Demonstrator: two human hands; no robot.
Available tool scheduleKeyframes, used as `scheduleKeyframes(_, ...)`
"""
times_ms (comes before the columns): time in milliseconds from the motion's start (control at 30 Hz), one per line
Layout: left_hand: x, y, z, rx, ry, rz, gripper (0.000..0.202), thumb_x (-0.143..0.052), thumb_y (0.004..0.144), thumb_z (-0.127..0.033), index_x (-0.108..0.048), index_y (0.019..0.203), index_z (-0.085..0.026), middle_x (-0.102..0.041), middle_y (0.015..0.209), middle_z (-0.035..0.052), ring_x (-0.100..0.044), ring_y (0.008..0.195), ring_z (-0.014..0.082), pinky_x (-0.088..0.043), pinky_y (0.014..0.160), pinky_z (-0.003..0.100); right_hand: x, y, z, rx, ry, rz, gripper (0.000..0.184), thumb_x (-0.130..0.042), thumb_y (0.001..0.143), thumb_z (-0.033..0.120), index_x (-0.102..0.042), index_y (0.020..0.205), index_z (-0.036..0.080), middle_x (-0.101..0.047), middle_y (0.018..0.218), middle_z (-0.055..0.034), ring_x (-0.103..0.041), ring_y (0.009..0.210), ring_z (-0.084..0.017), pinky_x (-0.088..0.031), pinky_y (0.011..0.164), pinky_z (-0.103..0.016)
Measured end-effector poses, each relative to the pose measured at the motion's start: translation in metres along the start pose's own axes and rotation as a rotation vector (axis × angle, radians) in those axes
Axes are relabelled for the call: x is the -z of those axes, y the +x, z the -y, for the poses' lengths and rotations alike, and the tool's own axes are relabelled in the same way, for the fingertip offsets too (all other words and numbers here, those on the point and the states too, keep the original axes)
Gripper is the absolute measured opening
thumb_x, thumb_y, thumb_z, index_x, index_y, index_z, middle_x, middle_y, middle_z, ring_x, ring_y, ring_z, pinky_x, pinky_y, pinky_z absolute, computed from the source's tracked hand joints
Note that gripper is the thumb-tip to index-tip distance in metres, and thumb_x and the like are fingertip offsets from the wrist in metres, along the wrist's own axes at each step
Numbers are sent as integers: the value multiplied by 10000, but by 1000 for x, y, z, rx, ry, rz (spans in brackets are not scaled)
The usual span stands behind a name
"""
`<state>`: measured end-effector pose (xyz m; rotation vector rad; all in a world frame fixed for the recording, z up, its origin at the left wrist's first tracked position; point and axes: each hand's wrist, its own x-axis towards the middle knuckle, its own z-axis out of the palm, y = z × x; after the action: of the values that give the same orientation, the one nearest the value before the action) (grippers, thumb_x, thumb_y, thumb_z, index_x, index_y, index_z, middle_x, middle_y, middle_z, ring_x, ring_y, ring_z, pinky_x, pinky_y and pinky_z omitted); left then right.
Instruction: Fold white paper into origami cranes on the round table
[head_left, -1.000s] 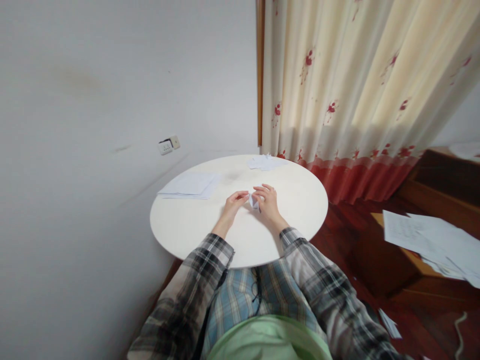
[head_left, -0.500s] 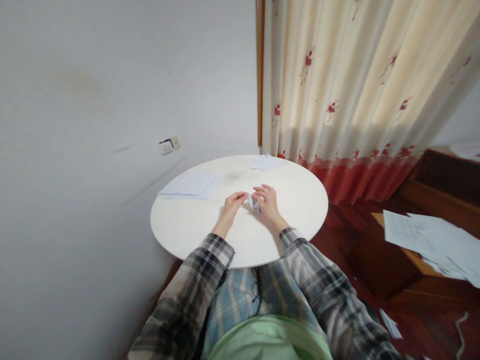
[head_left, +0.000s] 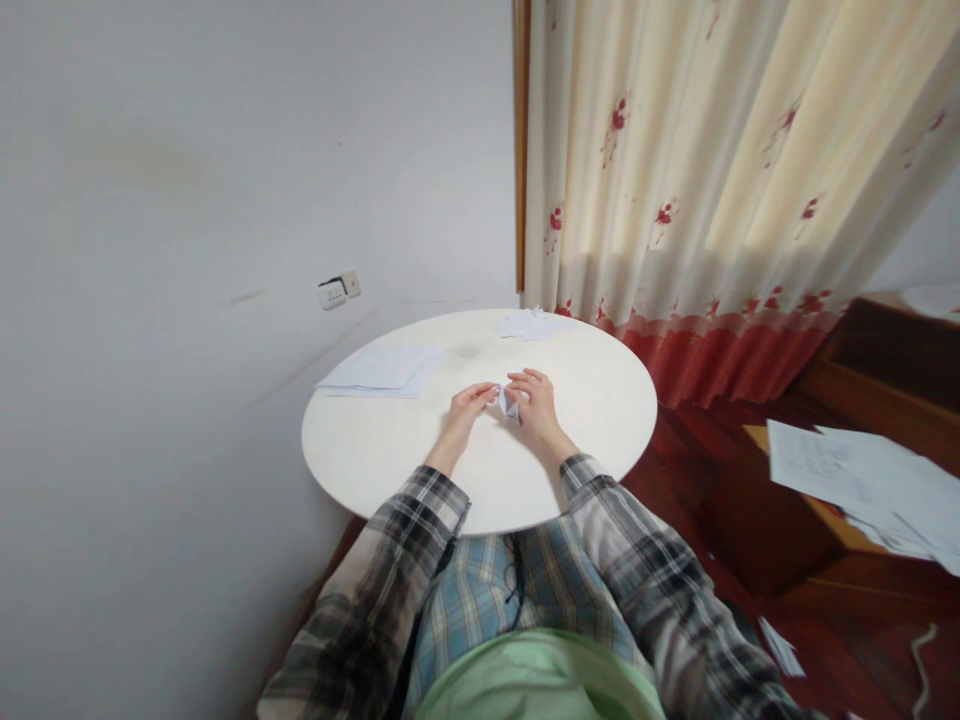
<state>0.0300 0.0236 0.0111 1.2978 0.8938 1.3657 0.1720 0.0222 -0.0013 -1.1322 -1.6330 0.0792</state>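
Note:
A small piece of folded white paper point(head_left: 509, 404) is held between my two hands, above the middle of the round white table point(head_left: 375, 450). My left hand point(head_left: 469, 408) pinches its left edge between thumb and fingertips. On the other side, my right hand point(head_left: 533, 396) grips the paper with thumb and index finger, the other fingers bent over it. Part of the paper is hidden behind the right fingers. Its exact folded shape is too small to make out.
A stack of white paper sheets point(head_left: 382, 370) lies on the table's left side. Several paper pieces point(head_left: 532, 324) sit near the far edge. To the right, loose sheets point(head_left: 862, 480) cover a wooden cabinet point(head_left: 780, 535). Wall and curtain point(head_left: 675, 200) stand behind the table.
Both hands stay almost in place with the folded paper between them. The left fingertips have shifted very slightly to the right along its edge.

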Motion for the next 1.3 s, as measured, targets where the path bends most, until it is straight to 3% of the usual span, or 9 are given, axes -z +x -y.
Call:
scheduleKeyframes(167, 0, 0, 1, -8, 7, 9, 293, -680, 601, -364, -677, 813, -161, -655, 830, 47, -540, 707, 128, -413, 689, 255, -1, 0, -2, 7, -4, -5, 126, -546, 794, 249, -664, 753, 239, -651, 993, -36, -452, 1084, -226, -305, 941, -446)
scheduleKeyframes(1300, 1, 2, 5, -50, 32, -49, 255, -698, 573, -320, -662, 759, -150, -657, 785, 52, -561, 732, 148, -424, 736, 294, 0, -1, -1, 40, -31, 29, 118, -554, 793, 266, -662, 756, 241, -646, 1001, -35, -438, 1100, -228, -282, 950, -459)
